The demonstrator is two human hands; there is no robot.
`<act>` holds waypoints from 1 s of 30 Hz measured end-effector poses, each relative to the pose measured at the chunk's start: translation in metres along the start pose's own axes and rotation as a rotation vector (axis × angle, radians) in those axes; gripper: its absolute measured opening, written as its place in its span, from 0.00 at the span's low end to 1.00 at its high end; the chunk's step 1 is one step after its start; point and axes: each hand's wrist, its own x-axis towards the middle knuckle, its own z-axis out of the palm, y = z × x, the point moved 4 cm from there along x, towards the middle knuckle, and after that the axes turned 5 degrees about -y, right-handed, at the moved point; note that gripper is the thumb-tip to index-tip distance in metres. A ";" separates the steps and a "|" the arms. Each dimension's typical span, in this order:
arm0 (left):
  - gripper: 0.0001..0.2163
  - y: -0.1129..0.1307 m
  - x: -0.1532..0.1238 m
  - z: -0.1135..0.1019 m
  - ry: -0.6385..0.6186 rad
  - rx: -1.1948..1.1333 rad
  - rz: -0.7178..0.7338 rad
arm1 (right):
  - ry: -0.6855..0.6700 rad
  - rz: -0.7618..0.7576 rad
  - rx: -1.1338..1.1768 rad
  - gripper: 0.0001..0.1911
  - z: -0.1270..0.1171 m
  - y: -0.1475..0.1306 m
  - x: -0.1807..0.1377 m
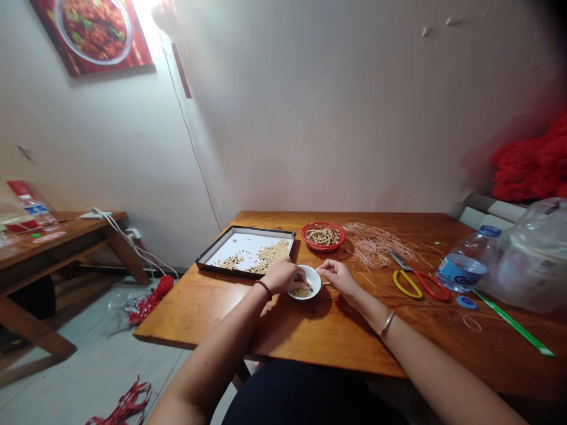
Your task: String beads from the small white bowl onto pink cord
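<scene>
Directly beneath the left hand [283,276], in the white bowl [313,274] on the wooden counter [199,313] — loose beads [301,293], nearer to the left fingers than to the right. Dipped in from the left, thumb and fingers drawn together low inside the rim; cannot tell whether pinching a bead or only touching the heap. Just beyond the rim on the right, the right hand [337,274], thumb and forefinger pressed together, seemingly pinching the cord end of a short beaded strand [326,284]. Long axis of that strand roughly left to right, close by the bowl. Smooth, round and glossy, the bowl; small, round and pale tan, the beads, with a few dark ones among them. Farther left, a shallow black-edged tray [228,273] with a flat white floor and more scattered beads. On the far side, a red basket [328,247] heaped with coiled beaded strings — then, to its right, a loose tangle of thin pink cord [376,243]. Farther right, metal-bladed scissors [415,272] with yellow and red handles.
</scene>
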 end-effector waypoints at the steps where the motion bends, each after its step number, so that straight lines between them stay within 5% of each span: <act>1: 0.08 0.000 0.000 0.000 0.000 -0.002 0.004 | 0.000 0.004 0.001 0.17 0.000 0.000 0.000; 10: 0.07 0.001 0.001 0.005 -0.014 0.023 0.023 | -0.035 0.094 0.119 0.20 -0.005 0.005 0.002; 17: 0.14 0.021 0.003 -0.006 0.240 -0.277 0.062 | -0.023 0.098 0.097 0.16 -0.003 -0.001 -0.002; 30: 0.15 0.018 0.008 0.001 0.246 -0.442 0.052 | -0.072 0.143 0.202 0.13 0.000 -0.003 -0.004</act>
